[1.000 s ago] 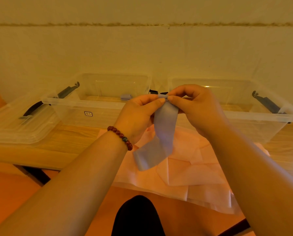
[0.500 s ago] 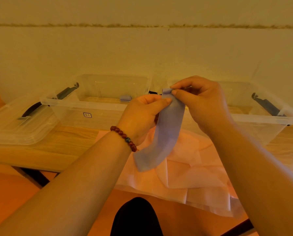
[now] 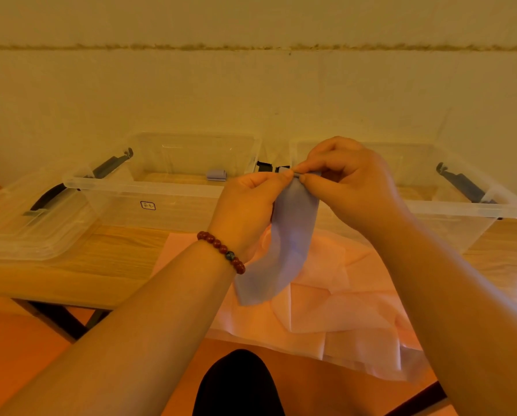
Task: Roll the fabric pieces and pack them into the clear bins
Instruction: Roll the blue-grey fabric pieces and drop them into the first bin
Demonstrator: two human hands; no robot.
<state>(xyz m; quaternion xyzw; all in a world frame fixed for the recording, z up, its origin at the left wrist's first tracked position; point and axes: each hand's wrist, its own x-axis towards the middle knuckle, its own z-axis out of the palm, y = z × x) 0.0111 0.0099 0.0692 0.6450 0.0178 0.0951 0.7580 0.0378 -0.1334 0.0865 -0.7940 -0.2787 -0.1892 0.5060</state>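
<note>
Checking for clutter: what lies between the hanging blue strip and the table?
Pink fabric sheets, spread on the table under the blue strip; head view.

**Plain plastered wall, wooden table, orange floor, under warm light.**

A pale cream plastered wall [image 3: 251, 91] fills the upper half of the view. A rough brownish horizontal seam [image 3: 251, 47] crosses its full width near the top, and faint scuffs mark the plaster below. A light wood-grain table top [image 3: 116, 259] extends from the wall side towards the camera; where it meets the wall cannot be seen. A dark metal table leg [image 3: 68, 319] angles down beneath the left front edge, and a second dark bar [image 3: 416, 400] shows at lower right. An even orange floor [image 3: 20, 355] lies beneath the table. The light is warm, yellowish and diffuse, and shadows are soft.
</note>
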